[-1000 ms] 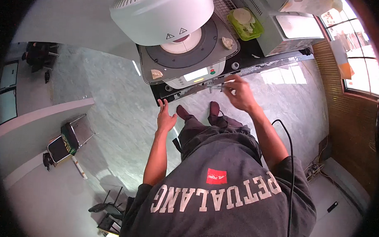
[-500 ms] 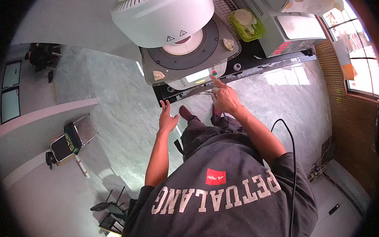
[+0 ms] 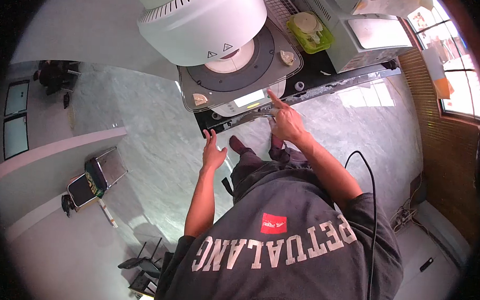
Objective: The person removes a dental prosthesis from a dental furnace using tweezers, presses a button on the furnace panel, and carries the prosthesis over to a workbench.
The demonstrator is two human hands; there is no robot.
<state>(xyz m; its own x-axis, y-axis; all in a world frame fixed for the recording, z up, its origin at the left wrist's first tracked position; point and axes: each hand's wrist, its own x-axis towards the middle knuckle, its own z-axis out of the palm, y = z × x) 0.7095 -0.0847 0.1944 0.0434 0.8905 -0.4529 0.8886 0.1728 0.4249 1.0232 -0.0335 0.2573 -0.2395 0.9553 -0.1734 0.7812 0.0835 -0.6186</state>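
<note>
My right hand (image 3: 288, 123) has its index finger stretched onto the right end of the control panel (image 3: 264, 100) of a white dental furnace (image 3: 202, 29). Its other fingers are curled round thin metal tweezers (image 3: 261, 115), which stick out to the left. Beside the black table's front edge (image 3: 204, 132), my left hand (image 3: 213, 154) has its fingers stretched out and holds nothing. On the furnace's plate, a round pale disc (image 3: 232, 61) lies under the white hood. Dental plaster models (image 3: 200, 99) sit at the plate's left and right corners.
A green tray (image 3: 313, 41) holding pale pieces stands right of the furnace. Farther right is a grey box-shaped machine (image 3: 368, 46). A small round knob-like object (image 3: 299, 86) lies on the table. A black cable (image 3: 372, 191) runs past my right arm.
My right index finger has moved slightly up onto the panel's button area and covers the red and green buttons seen earlier. More of the tweezers shows. My left hand stays near the table edge.
</note>
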